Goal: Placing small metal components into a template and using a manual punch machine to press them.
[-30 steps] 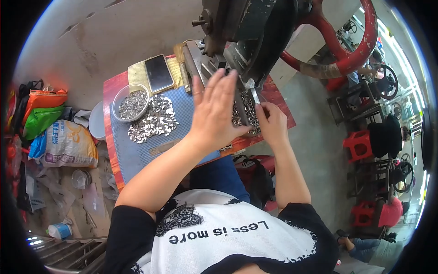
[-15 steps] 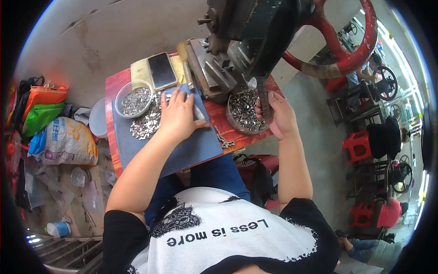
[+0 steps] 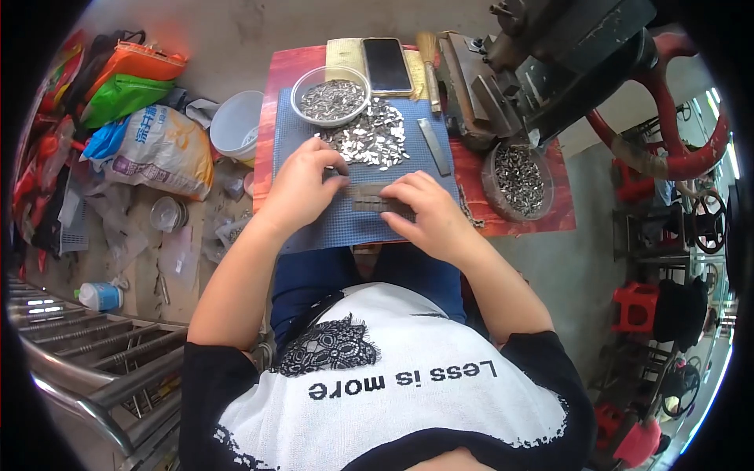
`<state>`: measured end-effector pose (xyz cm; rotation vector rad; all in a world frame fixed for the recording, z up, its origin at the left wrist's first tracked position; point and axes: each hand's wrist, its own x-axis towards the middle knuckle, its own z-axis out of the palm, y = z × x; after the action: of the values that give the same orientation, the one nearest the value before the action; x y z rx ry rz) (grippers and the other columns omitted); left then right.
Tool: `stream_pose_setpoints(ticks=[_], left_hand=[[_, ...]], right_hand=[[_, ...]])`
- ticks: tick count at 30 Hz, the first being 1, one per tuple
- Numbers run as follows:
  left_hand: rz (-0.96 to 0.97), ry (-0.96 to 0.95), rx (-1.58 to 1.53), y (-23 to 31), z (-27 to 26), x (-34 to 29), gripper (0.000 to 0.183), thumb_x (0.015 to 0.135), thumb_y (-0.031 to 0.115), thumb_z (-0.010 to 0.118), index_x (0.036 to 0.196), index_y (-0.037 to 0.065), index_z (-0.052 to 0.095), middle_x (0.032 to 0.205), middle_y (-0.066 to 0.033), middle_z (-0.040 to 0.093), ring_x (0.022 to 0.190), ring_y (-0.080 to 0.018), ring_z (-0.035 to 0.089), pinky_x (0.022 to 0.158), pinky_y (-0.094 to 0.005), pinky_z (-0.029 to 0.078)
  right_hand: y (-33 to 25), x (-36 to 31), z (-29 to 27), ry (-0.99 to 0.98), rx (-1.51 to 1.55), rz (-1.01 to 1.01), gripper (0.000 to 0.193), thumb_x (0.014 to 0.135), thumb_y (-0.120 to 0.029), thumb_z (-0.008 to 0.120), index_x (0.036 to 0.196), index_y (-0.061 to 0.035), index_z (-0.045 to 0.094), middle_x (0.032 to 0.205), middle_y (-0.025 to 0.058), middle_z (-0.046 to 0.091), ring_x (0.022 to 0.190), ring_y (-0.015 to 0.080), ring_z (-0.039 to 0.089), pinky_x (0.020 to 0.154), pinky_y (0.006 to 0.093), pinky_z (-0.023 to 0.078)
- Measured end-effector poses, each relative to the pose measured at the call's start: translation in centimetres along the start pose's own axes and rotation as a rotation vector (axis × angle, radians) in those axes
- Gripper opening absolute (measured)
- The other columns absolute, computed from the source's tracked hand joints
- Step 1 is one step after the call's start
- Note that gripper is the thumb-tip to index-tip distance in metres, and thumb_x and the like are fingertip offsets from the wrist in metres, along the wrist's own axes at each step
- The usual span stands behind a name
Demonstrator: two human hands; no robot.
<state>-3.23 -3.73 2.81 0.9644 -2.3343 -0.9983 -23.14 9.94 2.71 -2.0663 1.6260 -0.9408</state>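
Observation:
My right hand is closed on a dark, notched metal bar above the near part of the blue mat. Just left of the bar's end, my left hand has its thumb and fingers drawn together on a small dark piece, too little shown to name. Beyond both hands lies a loose pile of small shiny metal pieces. A clear round tub of similar pieces stands at the pile's far left. To the pile's right rests a flat metal strip.
A hand press with a red wheel stands at the right. Below it, a second tub holds metal pieces. A phone and a brush lie at the back. Bags and a metal rack flank the left.
My right hand has brought the notched bar from beside the press to the mat. My left hand has left the pile and come nearer to me. The view has shifted.

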Motion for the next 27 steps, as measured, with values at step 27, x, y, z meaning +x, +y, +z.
stream_pose_setpoints(ticks=[27], left_hand=[[0.242,0.113,0.004,0.1,0.0,1.0,0.008,0.089,0.001,0.063,0.094,-0.002,0.058,0.096,-0.0138,0.059,0.083,-0.026,0.06,0.077,-0.0361,0.048]], right_hand=[[0.4,0.2,-1.8,-0.018,-0.03,0.363,0.02,0.082,-0.009,0.074,0.096,0.0035,0.069,0.086,0.0143,0.068,0.075,0.0223,0.066,0.071,0.0333,0.053]])
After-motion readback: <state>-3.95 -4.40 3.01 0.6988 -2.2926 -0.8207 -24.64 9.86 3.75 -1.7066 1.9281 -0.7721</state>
